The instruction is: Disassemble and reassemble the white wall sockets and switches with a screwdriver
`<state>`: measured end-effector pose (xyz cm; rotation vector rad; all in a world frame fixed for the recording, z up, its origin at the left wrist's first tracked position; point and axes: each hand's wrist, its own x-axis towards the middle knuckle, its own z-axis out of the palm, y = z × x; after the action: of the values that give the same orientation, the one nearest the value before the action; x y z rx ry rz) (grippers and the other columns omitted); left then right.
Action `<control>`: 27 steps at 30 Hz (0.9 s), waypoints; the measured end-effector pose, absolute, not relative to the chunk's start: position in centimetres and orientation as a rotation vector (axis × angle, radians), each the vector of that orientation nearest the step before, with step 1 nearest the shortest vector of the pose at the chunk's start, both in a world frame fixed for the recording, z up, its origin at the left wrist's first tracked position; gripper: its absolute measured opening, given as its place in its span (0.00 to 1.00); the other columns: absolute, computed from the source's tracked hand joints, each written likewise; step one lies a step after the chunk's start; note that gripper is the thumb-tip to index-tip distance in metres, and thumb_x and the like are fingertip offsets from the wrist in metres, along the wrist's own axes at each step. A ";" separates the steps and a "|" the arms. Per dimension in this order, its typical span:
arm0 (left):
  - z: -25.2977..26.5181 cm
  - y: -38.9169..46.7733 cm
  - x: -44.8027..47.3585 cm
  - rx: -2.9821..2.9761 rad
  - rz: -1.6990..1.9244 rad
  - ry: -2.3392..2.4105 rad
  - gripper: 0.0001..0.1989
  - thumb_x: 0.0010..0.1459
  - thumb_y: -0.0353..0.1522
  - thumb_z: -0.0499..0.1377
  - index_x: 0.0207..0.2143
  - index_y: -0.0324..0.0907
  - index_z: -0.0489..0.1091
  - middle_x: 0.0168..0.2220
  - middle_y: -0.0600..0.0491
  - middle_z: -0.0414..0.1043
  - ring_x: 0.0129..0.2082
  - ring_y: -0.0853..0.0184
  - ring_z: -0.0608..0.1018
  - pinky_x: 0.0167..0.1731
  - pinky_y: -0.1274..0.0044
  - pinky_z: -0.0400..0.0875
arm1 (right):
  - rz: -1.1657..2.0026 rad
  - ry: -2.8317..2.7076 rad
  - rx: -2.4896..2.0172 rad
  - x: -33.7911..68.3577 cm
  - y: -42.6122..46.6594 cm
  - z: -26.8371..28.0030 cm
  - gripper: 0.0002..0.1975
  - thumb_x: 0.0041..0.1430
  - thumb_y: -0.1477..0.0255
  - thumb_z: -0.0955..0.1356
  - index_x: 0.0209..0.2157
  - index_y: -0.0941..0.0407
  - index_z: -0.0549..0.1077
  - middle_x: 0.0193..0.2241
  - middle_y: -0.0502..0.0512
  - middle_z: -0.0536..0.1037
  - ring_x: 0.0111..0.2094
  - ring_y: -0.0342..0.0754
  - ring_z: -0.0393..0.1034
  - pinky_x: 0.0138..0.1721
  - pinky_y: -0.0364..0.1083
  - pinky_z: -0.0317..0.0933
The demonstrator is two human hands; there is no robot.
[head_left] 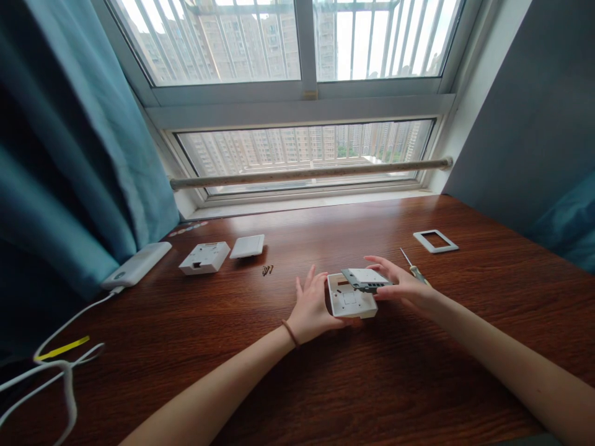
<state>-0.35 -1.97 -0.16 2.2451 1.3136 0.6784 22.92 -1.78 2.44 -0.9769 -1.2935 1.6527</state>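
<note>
My left hand [310,306] grips the left side of an open white switch back box [349,303], thumb along its near edge and fingers at the far left. In my right hand [403,286], between thumb and fingers, is a white switch panel [365,279] with a grey-green back frame. It is tilted over the far right part of the box, covering some of its inside. Whether the panel touches the box I cannot tell. Just beyond my right hand lies a screwdriver [415,271], its handle partly hidden by the hand.
A white frame [442,249] lies at the back right. Several small screws [268,270], a white cover plate [247,246] and another white box [204,257] are on the wooden table [242,365] to the left. Beside the curtain, a white device [139,265] trails a white cable [69,319].
</note>
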 end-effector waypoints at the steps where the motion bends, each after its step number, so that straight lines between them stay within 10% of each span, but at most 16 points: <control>1: -0.3 -1.9 -0.4 2.242 0.681 1.315 0.44 0.31 0.51 0.66 0.53 0.51 0.59 0.52 0.46 0.62 0.61 0.39 0.44 0.51 0.43 0.29 | 1.614 -1.325 -0.982 23.0 -1.6 2.2 0.37 0.37 0.70 0.75 0.51 0.48 0.61 0.45 0.55 0.63 0.47 0.52 0.62 0.45 0.51 0.61; 10: -0.8 -1.4 -1.1 2.194 0.819 1.269 0.55 0.29 0.52 0.66 0.58 0.41 0.49 0.62 0.37 0.42 0.62 0.42 0.42 0.55 0.48 0.37 | 1.304 -1.607 -0.950 22.8 -1.5 0.7 0.46 0.38 0.71 0.76 0.57 0.47 0.51 0.51 0.56 0.58 0.53 0.54 0.57 0.55 0.54 0.52; 17: 0.3 -1.5 -1.1 2.152 0.974 1.072 0.39 0.38 0.41 0.67 0.53 0.42 0.59 0.58 0.42 0.53 0.61 0.49 0.49 0.59 0.57 0.43 | 1.176 -1.745 -0.963 21.7 -2.5 -0.3 0.49 0.38 0.70 0.76 0.58 0.47 0.49 0.55 0.59 0.57 0.53 0.55 0.59 0.54 0.56 0.52; 27: 0.7 -1.2 -1.4 2.083 0.944 0.955 0.40 0.35 0.41 0.69 0.52 0.43 0.61 0.58 0.42 0.53 0.61 0.49 0.49 0.59 0.56 0.43 | 1.123 -1.805 -0.988 21.7 -2.4 -0.3 0.49 0.37 0.69 0.76 0.58 0.48 0.49 0.54 0.59 0.58 0.54 0.56 0.57 0.56 0.57 0.48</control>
<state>-1.37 -1.16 0.70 2.0835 0.9546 0.9442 21.72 -2.45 -0.33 -0.9884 -1.8045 1.1228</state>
